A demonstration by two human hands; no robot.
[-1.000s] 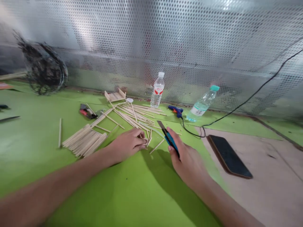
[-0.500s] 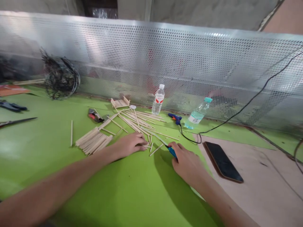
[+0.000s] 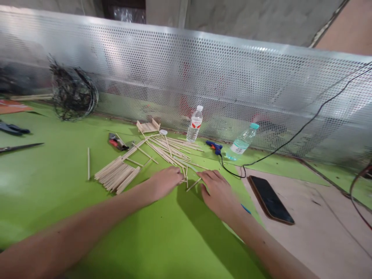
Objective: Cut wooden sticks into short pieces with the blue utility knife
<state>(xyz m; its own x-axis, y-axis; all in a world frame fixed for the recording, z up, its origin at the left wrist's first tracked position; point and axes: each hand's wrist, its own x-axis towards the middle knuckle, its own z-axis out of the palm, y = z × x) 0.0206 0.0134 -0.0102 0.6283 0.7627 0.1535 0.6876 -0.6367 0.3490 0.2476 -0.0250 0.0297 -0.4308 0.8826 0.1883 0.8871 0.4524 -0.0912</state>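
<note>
My left hand (image 3: 166, 182) lies on the green table (image 3: 162, 236) with its fingertips resting on a few short wooden sticks (image 3: 186, 177). Whether it pinches one I cannot make out. My right hand (image 3: 218, 190) lies flat with fingers stretched toward a loose stick (image 3: 194, 184). It holds nothing. A blue utility knife (image 3: 245, 209) peeks out on the table just right of my right wrist. A heap of long wooden sticks (image 3: 168, 149) lies beyond my hands, and a bundle of flat sticks (image 3: 117, 175) lies to the left.
A phone (image 3: 270, 198) lies on a brown board at right. Two water bottles (image 3: 194, 123) (image 3: 241, 142), a blue glue gun (image 3: 214, 145) with its black cable, red pliers (image 3: 117, 142) and a small stick frame (image 3: 148, 126) stand near a perforated metal wall. Coiled wire (image 3: 72, 93) and scissors (image 3: 20, 147) are at left.
My right hand has put down the blue knife, which now lies by my wrist, and has spread flat toward the sticks. The camera has tilted up, then steadied.
</note>
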